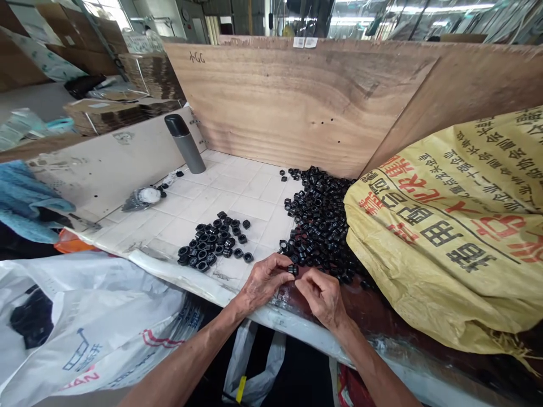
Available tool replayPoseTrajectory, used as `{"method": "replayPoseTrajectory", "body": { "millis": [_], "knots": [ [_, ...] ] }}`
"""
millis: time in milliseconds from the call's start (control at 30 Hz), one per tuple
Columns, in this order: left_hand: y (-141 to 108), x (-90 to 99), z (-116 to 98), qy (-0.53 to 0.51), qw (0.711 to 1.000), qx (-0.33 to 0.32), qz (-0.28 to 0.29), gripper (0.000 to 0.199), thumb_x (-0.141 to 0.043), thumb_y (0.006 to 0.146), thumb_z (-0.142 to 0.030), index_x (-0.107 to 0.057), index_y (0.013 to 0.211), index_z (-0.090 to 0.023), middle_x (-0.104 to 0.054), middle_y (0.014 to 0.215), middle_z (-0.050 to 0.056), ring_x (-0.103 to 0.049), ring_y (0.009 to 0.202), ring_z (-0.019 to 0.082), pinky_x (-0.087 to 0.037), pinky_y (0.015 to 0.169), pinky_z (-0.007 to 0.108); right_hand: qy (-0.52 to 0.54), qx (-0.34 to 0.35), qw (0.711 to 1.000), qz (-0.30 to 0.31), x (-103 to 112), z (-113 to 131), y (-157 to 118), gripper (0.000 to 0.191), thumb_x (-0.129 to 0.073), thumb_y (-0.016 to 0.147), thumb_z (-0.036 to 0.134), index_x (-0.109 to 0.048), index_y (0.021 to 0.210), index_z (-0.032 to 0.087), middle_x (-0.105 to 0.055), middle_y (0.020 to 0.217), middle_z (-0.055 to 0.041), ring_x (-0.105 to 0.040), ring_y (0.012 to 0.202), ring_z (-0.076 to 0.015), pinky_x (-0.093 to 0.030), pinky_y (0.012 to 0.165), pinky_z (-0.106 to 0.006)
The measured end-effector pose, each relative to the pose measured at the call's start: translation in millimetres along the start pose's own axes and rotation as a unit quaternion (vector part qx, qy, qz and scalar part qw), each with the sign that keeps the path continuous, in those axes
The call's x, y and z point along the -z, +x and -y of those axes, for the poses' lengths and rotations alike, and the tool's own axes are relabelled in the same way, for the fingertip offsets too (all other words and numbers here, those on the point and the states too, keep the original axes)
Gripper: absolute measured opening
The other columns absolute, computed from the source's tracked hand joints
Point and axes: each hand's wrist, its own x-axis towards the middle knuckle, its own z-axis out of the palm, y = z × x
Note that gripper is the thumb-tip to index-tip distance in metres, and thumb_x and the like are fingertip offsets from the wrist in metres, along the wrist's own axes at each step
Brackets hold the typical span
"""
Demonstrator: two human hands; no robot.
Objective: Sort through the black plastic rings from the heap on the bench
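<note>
My left hand (268,278) pinches a small black ring-shaped plastic part (292,269) between thumb and fingers, just above the table's front edge. Right beside it, the fingertips of my right hand (322,294) are pressed together close to that part. Whatever they hold, if anything, is too small to make out. Behind my hands a large heap of the same black parts (320,215) spreads toward the wooden back board. To the left, a smaller group of black parts (212,240) lies loose on the white tiled surface, several with their round openings facing up.
A full yellow woven sack (449,226) leans over the table's right side. A grey bottle (186,146) stands at the back left, near a clear plastic bag (144,198). Wooden boards (288,102) wall the table. White sacks (93,328) hang below its front left edge.
</note>
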Motion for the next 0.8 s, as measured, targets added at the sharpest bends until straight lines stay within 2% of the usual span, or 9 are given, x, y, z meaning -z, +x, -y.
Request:
{"method": "replayPoseTrajectory", "body": {
  "millis": [67,100,233,333,400,500,567,700,800],
  "knots": [
    [0.4,0.2,-1.7,-0.006,1.0,-0.002,0.006,0.021,-0.068,0.088,-0.034,-0.066,0.101,-0.018,-0.07,0.101,0.007,-0.067,0.092,0.019,-0.054,0.086,0.032,0.016,-0.001,1.0,0.0,-0.5,1.1,1.5,0.015,-0.06,0.091,0.034,-0.065,0.094,0.02,-0.059,0.068,0.0012,-0.053,0.057,-0.0137,-0.042,0.056,-0.025],
    [0.7,0.2,-2.7,-0.01,1.0,-0.002,0.009,0.021,-0.068,0.088,-0.034,-0.066,0.101,-0.018,-0.07,0.101,0.007,-0.067,0.092,0.019,-0.054,0.086,0.032,0.013,-0.002,1.0,-0.003,-1.1,0.9,2.0,0.015,-0.06,0.091,0.033,-0.065,0.095,0.02,-0.061,0.069,0.0008,-0.054,0.057,-0.014,-0.043,0.056,-0.025],
    [0.7,-0.2,-6.0,-0.03,0.999,0.01,0.013,0.02,-0.07,0.087,-0.034,-0.068,0.099,-0.017,-0.07,0.101,0.007,-0.066,0.093,0.019,-0.053,0.088,0.033,-0.03,-0.008,0.999,-0.033,-3.3,-2.7,1.0,0.031,-0.053,0.095,0.032,-0.057,0.066,0.021,-0.052,0.055,0.0026,-0.049,0.05,-0.0131,-0.041,0.054,-0.026],
    [-0.2,-0.6,-6.1,-0.059,0.997,0.04,0.002,0.023,-0.072,0.085,-0.036,-0.068,0.098,-0.017,-0.07,0.099,0.006,-0.066,0.09,0.019,-0.054,0.085,0.032,0.004,0.014,1.0,-0.016,-3.1,-3.6,-0.6,0.015,-0.055,0.094,0.031,-0.065,0.1,0.022,-0.063,0.075,-0.0014,-0.059,0.063,-0.0163,-0.049,0.062,-0.027],
    [-0.4,-0.6,-5.1,-0.094,0.994,0.056,0.002,0.025,-0.073,0.084,-0.038,-0.068,0.098,-0.018,-0.07,0.097,0.006,-0.066,0.089,0.019,-0.055,0.084,0.031,0.015,0.042,0.999,-0.007,-2.7,-3.4,-0.9,0.025,-0.056,0.094,0.029,-0.062,0.117,0.022,-0.067,0.09,-0.0048,-0.063,0.075,-0.0186,-0.052,0.071,-0.029],
    [-0.1,-0.4,-3.5,-0.113,0.993,0.035,0.025,0.026,-0.074,0.083,-0.039,-0.069,0.097,-0.017,-0.069,0.1,0.007,-0.065,0.093,0.02,-0.054,0.088,0.033,-0.015,0.045,0.999,-0.007,-3.3,-4.6,-0.9,0.014,-0.053,0.095,0.027,-0.066,0.095,0.022,-0.065,0.078,-0.0031,-0.061,0.069,-0.0174,-0.049,0.065,-0.028],
    [0.4,-0.4,-2.5,-0.11,0.993,0.015,0.029,0.027,-0.076,0.082,-0.039,-0.07,0.096,-0.017,-0.069,0.101,0.008,-0.065,0.095,0.021,-0.053,0.09,0.034,-0.036,0.032,0.999,-0.009,-4.2,-6.4,-1.4,0.025,-0.049,0.098,0.026,-0.062,0.077,0.022,-0.058,0.065,-0.0001,-0.056,0.059,-0.0153,-0.045,0.06,-0.027],
    [0.7,-0.4,-1.6,-0.129,0.991,0.023,0.023,0.028,-0.076,0.082,-0.039,-0.069,0.097,-0.017,-0.068,0.101,0.008,-0.065,0.094,0.02,-0.053,0.088,0.034,-0.03,0.028,0.999,-0.017,-5.1,-8.8,-3.3,0.013,-0.054,0.095,0.029,-0.064,0.092,0.021,-0.064,0.076,-0.0024,-0.059,0.065,-0.0164,-0.046,0.064,-0.028],
    [0.3,0.0,-2.6,-0.136,0.99,0.031,0.025,0.026,-0.075,0.083,-0.037,-0.069,0.098,-0.017,-0.068,0.101,0.007,-0.064,0.095,0.02,-0.052,0.089,0.033,-0.048,0.033,0.998,-0.016,-4.2,-7.5,-3.8,0.023,-0.054,0.095,0.029,-0.061,0.075,0.021,-0.06,0.065,-0.0007,-0.055,0.058,-0.0155,-0.044,0.06,-0.027]
  ]
}}
